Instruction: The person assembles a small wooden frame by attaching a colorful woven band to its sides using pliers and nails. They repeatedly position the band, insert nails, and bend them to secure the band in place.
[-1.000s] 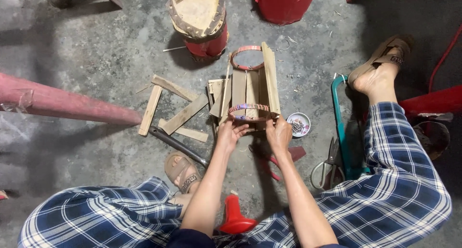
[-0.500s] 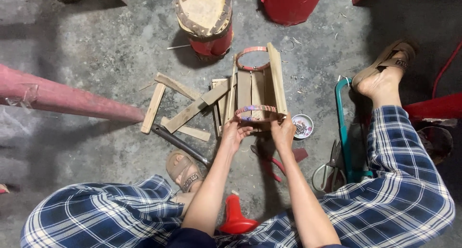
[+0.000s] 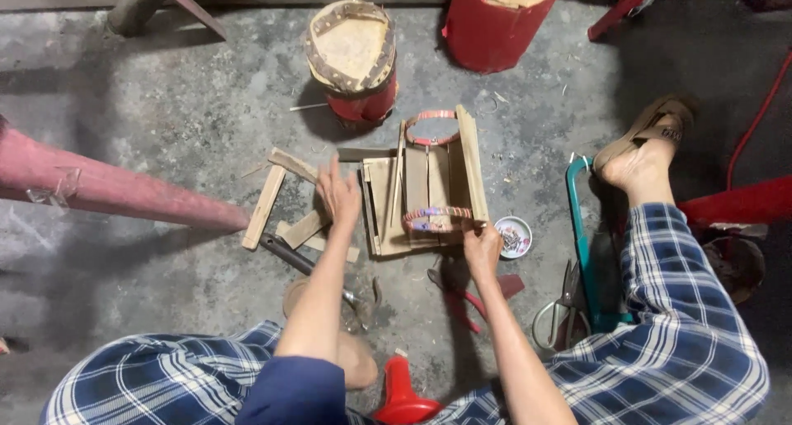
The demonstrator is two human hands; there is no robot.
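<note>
Head camera view, looking straight down at a person seated on a grey concrete floor (image 3: 148,144), legs in blue plaid trousers spread to either side. Between the legs lies a bundle of flat wooden slats (image 3: 425,186), laid side by side and ringed by two bands, one at the far end (image 3: 431,126) and one at the near end (image 3: 437,219). The right hand (image 3: 483,247) grips the near right corner of the bundle, fingers closed on the slat edge just beside the near band. The left hand (image 3: 338,195) is spread wide, palm down, holding nothing, just left of the bundle and above a scatter of loose wooden pieces (image 3: 285,198). A dark metal rod (image 3: 289,256) lies under those pieces. Just right of the bundle sits a small round tin (image 3: 513,237) with a pale rim; its contents look like small bits, too tiny to tell. Beyond the bundle stands a red cylinder with a tan, studded top (image 3: 353,58), and a larger red cylinder (image 3: 499,21) stands at the far edge. A teal metal frame (image 3: 577,227) lies near the right leg, with scissors (image 3: 561,305) beside it. A long pink pole (image 3: 115,190) enters from the left.
</note>
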